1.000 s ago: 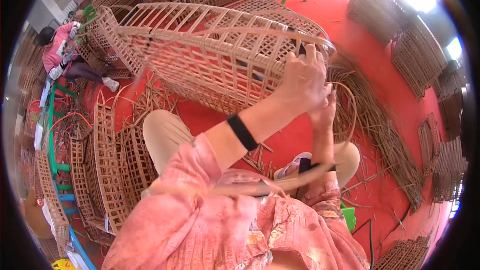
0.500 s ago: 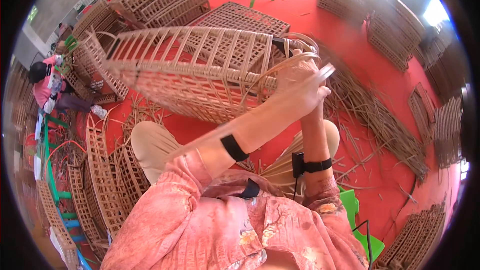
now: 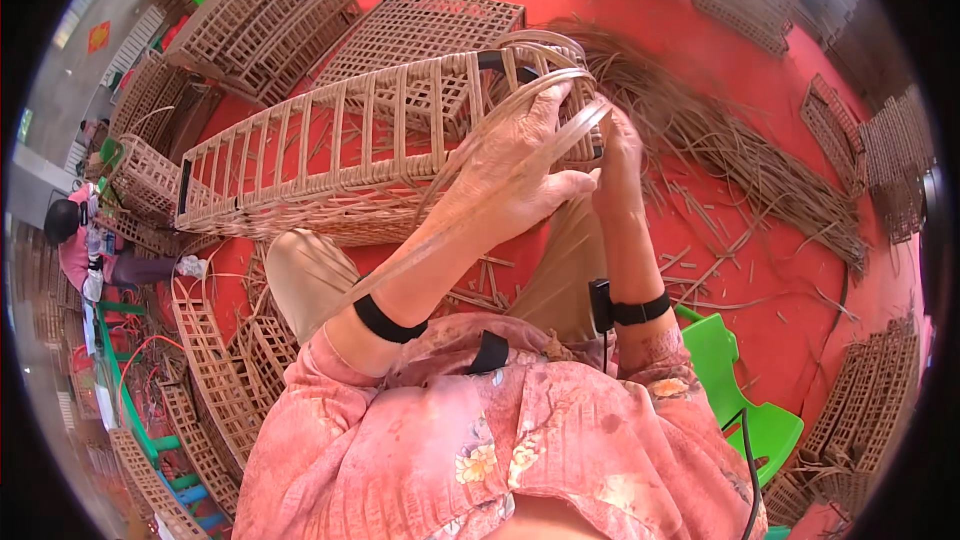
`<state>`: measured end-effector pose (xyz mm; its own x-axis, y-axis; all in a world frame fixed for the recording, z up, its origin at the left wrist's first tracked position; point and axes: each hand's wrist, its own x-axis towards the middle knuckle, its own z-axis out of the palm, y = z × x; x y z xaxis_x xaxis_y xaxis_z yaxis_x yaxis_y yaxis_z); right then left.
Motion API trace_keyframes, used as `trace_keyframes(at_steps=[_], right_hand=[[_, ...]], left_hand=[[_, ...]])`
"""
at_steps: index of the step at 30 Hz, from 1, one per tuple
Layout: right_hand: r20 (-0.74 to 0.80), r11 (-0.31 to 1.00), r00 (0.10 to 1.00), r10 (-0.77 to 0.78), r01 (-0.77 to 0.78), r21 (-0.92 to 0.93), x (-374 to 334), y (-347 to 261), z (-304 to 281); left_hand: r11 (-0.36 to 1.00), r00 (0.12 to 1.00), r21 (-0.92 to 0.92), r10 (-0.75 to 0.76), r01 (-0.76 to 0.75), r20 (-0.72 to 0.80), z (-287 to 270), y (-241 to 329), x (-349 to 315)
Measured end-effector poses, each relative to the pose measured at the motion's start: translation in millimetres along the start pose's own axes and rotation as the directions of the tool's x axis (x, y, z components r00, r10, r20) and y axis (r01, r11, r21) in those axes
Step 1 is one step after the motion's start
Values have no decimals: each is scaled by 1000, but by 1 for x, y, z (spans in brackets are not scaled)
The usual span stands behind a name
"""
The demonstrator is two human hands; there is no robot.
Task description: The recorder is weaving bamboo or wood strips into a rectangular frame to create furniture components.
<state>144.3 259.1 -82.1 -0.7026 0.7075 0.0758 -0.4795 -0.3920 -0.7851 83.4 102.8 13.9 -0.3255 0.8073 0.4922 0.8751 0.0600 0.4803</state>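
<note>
A long woven rattan basket (image 3: pixel 330 172) with an open slatted side lies tilted across my lap, its right end near my hands. My left hand (image 3: pixel 508 158) bends its fingers over pale rattan strips (image 3: pixel 535 90) at that end, thumb stretched toward the right. Close beside it, my right hand (image 3: pixel 618 152) has its fingers closed at the basket's corner, on a flat strip that loops back over my left hand and trails along my left forearm. The right fingertips are partly hidden behind the strip. Black bands wrap both wrists.
A pile of loose rattan strips (image 3: pixel 740 155) spreads to the right on the red floor (image 3: pixel 720 260). Stacked woven baskets (image 3: pixel 265 30) stand at the far left, more at the right. A green chair (image 3: pixel 745 380) is by my right side. Another person (image 3: pixel 85 250) sits at left.
Both hands have shifted slightly left and come close together at the basket's end. The basket's left end has swung down and toward the left. The view has shifted too.
</note>
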Motion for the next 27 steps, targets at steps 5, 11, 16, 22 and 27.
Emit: trace_keyframes(at_steps=[5, 11, 16, 22, 27], right_hand=[[22, 923, 963, -269, 264, -280, -7, -51, 24], [139, 635, 955, -263, 280, -720, -11, -64, 30], [177, 521, 925, -335, 339, -784, -22, -67, 36], [295, 421, 901, -319, 414, -807, -16, -75, 29], [230, 675, 968, -97, 234, -700, -5, -89, 15]], left_hand=[[999, 999, 32, -24, 25, -34, 0, 5, -8], [955, 988, 295, 72, -28, -139, -13, 6, -9], [969, 936, -202, -197, 140, -292, -57, -9, 5], [278, 920, -960, -371, -23, -130, -161, -59, 1], [297, 665, -952, -698, -68, -265, -275, -121, -31]])
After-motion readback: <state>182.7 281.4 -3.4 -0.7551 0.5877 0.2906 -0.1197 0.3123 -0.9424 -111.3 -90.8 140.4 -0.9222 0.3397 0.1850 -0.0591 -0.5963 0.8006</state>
